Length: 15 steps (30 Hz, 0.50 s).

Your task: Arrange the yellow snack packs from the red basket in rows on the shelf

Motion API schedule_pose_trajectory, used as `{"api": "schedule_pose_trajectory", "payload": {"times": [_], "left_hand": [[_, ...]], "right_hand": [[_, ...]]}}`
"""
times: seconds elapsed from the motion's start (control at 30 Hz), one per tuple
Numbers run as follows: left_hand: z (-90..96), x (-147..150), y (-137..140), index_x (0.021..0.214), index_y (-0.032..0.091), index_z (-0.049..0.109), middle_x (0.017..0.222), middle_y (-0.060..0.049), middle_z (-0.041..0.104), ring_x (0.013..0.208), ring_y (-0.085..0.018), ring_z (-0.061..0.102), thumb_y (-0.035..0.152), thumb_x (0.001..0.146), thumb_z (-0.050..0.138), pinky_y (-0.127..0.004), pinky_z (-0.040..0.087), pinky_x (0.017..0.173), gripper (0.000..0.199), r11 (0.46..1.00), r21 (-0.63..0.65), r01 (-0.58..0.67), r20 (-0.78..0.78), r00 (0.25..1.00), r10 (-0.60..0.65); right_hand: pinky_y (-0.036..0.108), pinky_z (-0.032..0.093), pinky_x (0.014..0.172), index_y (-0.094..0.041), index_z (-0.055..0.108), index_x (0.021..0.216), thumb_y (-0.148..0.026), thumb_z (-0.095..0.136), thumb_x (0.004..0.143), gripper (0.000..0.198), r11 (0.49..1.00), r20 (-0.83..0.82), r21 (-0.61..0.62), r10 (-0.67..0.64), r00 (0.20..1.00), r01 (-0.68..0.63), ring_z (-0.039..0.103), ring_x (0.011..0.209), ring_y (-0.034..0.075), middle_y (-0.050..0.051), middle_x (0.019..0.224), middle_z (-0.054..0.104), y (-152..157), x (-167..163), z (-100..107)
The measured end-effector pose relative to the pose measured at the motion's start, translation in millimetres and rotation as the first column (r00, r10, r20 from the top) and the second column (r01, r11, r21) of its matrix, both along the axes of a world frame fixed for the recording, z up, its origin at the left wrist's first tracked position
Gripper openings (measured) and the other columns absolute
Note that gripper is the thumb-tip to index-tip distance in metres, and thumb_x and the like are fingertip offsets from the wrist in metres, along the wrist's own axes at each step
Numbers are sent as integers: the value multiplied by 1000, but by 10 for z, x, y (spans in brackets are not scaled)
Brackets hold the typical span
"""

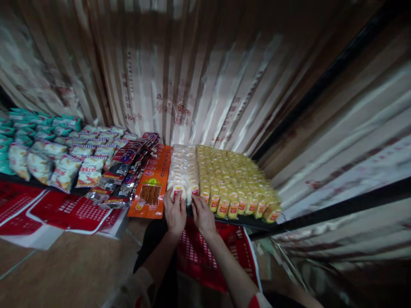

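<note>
My left hand (175,214) is curled round the front of a small white wrapped snack (177,191) with a red and yellow label. Close beside it, my right hand (203,216) has its fingertips on the front white wrapped snack of the neighbouring row (193,191). Behind both hands, more white packets (183,164) run back in two narrow rows. To the right stands a large block of yellow wrapped snacks (233,182) with orange-red labels. An orange snack pouch (153,184) lies just left of my left hand.
Dark purple pouches (125,164), white snack bags (91,169) and green bags (41,122) fill the shelf further left. A red printed sheet (73,207) hangs below its front edge. Pale draped sheeting (180,85) backs the shelf, and a dark pole (321,83) slants at right.
</note>
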<state>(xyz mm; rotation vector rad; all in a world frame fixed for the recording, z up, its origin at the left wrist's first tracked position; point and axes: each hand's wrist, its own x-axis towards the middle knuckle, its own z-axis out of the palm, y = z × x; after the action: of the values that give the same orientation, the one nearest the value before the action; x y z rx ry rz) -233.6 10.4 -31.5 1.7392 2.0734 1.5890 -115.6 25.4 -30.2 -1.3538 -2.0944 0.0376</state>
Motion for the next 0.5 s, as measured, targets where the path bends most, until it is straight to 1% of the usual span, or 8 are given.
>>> {"api": "schedule_pose_trajectory", "payload": {"times": [0.13,0.23,0.4,0.5], "left_hand": [[-21,11,-8,115,18,56,128,-15,40,121,-28,38,23,86,47,-47,41,95,31,999,-15,-47,101,994,48],[-37,11,-11,116,19,55,125,-13,40,120,-28,39,23,85,48,-48,40,97,33,998,-32,-50,151,987,54],[-64,-5,-31,119,21,55,125,-13,40,121,-28,38,22,85,47,-47,40,97,34,1000,-23,-9,115,993,12],[-82,-22,-50,119,21,55,126,-13,39,121,-28,38,21,85,47,-46,42,94,35,1000,-28,4,87,996,-1]], "right_hand": [[35,54,85,-22,51,126,-20,38,90,39,999,-39,8,41,998,-41,59,102,20,10,112,60,-34,27,-6],[34,54,87,-24,53,126,-16,39,88,41,996,-52,16,86,995,-85,58,104,19,9,113,59,-57,33,-28],[35,52,91,-25,51,128,-12,38,86,46,994,-61,-20,109,992,-111,55,111,19,10,120,55,-54,45,-66],[35,50,93,-22,50,128,-11,37,85,46,990,-97,-26,137,986,-140,53,113,19,11,122,54,-40,69,-65]]}}
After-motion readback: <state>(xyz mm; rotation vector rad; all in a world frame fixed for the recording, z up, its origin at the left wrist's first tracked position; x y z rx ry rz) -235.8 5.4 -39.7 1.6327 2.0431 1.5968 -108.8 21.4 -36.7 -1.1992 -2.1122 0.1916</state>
